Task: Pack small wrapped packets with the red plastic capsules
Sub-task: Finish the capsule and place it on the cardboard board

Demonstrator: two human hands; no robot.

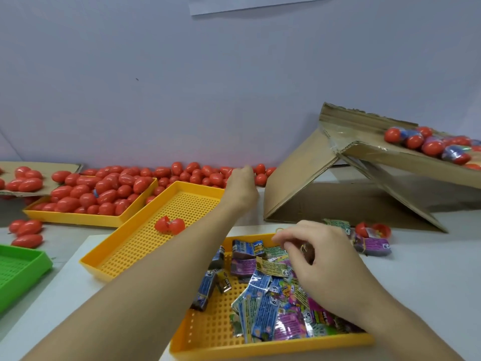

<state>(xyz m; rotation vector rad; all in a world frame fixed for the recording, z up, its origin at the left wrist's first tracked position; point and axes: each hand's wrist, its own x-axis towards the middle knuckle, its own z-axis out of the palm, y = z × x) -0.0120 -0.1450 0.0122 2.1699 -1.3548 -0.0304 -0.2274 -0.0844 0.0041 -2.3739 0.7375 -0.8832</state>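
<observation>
Currently left hand (240, 183) is stretched to the far row of red capsules (197, 173) along the wall; fingers are hidden behind the hand, so can't tell if it grips one. Right hand (322, 259) hovers over the near tray (208, 332), fingers curled, pinching what looks like a small dark packet (308, 252), blurred. Loose packets (268, 306) fill that tray's right half. Middle tray (125, 254) holds one opened capsule (170, 225). Far-left tray (78, 218) is heaped with closed capsules. Right: a propped cardboard box (346, 178) with filled capsules (426, 145) on top, plus another opened capsule (372, 229) and a few packets beside it. Green tray (23, 269) at left edge.
</observation>
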